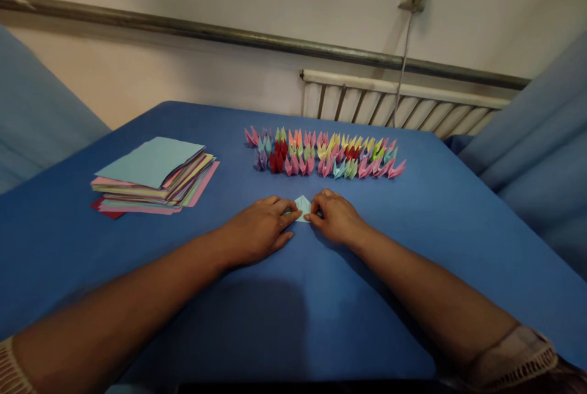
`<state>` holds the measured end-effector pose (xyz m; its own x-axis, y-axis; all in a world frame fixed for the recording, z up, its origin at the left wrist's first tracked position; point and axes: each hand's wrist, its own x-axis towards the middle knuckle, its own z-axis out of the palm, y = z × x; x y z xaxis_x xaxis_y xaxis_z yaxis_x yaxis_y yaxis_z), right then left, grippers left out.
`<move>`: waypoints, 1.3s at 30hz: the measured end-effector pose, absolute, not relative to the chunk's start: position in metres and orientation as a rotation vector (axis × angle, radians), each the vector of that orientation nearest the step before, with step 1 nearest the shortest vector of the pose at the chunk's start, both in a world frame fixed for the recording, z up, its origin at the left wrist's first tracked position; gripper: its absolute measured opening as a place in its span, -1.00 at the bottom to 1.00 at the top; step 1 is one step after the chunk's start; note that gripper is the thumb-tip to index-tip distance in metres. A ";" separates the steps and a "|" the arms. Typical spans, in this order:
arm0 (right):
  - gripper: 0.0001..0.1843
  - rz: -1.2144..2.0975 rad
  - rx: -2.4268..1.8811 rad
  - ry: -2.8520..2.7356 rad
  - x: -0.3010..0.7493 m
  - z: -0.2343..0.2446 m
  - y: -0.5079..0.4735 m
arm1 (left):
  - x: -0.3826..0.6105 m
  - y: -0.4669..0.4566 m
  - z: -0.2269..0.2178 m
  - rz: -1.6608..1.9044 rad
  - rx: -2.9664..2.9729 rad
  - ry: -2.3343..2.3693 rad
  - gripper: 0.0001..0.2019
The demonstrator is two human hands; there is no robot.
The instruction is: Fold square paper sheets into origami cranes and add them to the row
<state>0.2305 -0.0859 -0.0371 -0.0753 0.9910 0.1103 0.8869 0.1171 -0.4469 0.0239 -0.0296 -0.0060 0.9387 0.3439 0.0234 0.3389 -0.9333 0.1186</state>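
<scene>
A small folded sheet of pale blue-green paper lies on the blue table between my two hands. Its top comes to a point, and a crease line shows on it. My left hand holds its left side, with fingers closed at the edge. On the right side, my right hand pinches the paper with curled fingers. Both hands rest low on the table surface, and the fingers cover the paper's side corners.
Folded paper cranes in many colours stand in rows behind my hands. To the left sits a stack of coloured paper sheets, light blue on top. Beyond the blue table are a radiator, a wall pipe and blue curtains.
</scene>
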 end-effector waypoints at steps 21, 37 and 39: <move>-0.70 0.357 -1.858 -1.835 0.216 -0.045 -0.090 | 0.031 -0.014 -0.023 0.395 2.645 0.946 -0.49; -0.89 0.037 -1.162 -2.042 0.226 -0.031 -0.092 | 0.035 -0.013 -0.015 0.685 1.392 0.902 -0.38; -0.87 0.040 -1.099 -2.054 0.226 -0.028 -0.094 | 0.034 -0.014 -0.010 0.597 1.229 0.865 -0.42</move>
